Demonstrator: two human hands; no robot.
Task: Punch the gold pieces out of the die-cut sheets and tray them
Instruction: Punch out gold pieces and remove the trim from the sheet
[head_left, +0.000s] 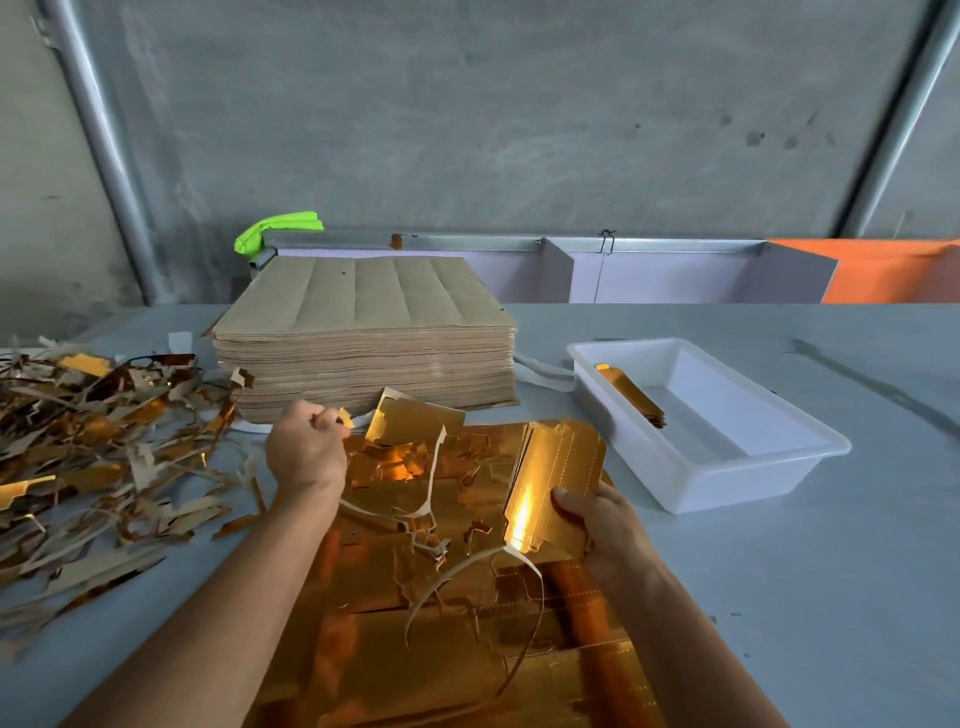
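We are counting two hands: left hand (305, 451) pinching one gold scrap (345, 417); right hand (602, 525) gripping one stack of gold pieces (550, 478) over the die-cut sheets (457, 623). One white tray (727, 467) is holding more pieces (631, 395) on the tabletop (831, 597).

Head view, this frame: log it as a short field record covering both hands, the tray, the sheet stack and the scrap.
left hand: pinches a small gold scrap above the sheet
right hand: grips a stack of punched gold pieces
work sheet: gold die-cut sheet under both hands, partly stripped, loose strips on it
tray: white tray to the right, a few gold pieces at its left end
sheet stack: brown-backed stack behind the work sheet
scrap pile: on the table at the left
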